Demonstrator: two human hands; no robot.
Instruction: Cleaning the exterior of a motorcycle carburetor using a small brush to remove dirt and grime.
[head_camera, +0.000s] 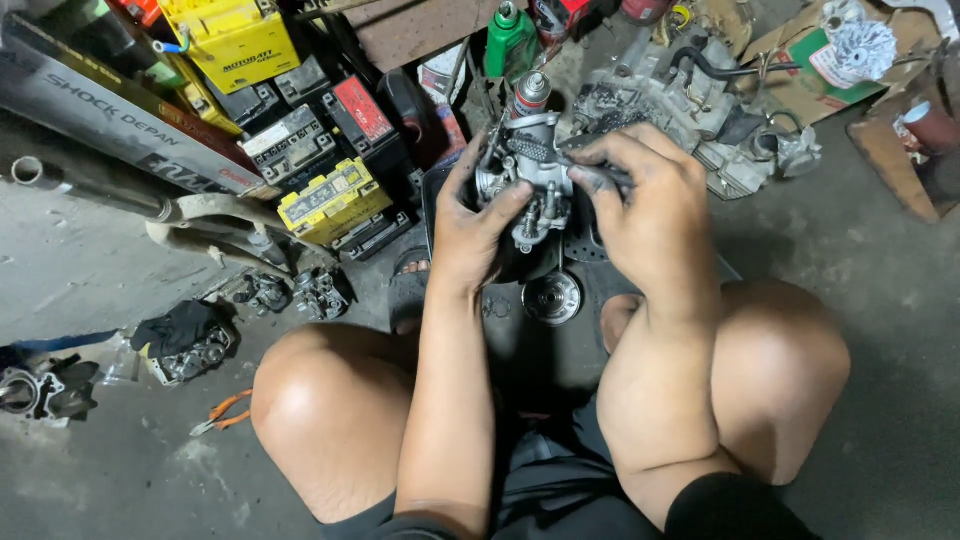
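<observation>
We see both hands up front, left hand (470, 235) and right hand (650, 215), closed round a small grey metal carburettor (530, 175). Far side is blocked: grey greasy engine casing (690, 100) just behind, silver spray can (531, 93) and green plastic bottle (509, 40) near. Left is crowded by stacked yellow and black batteries (320, 170). Round metal cup (551, 297) lies under the hands, between bare knees. Bare concrete floor (870, 260) at right gives open passage.
</observation>
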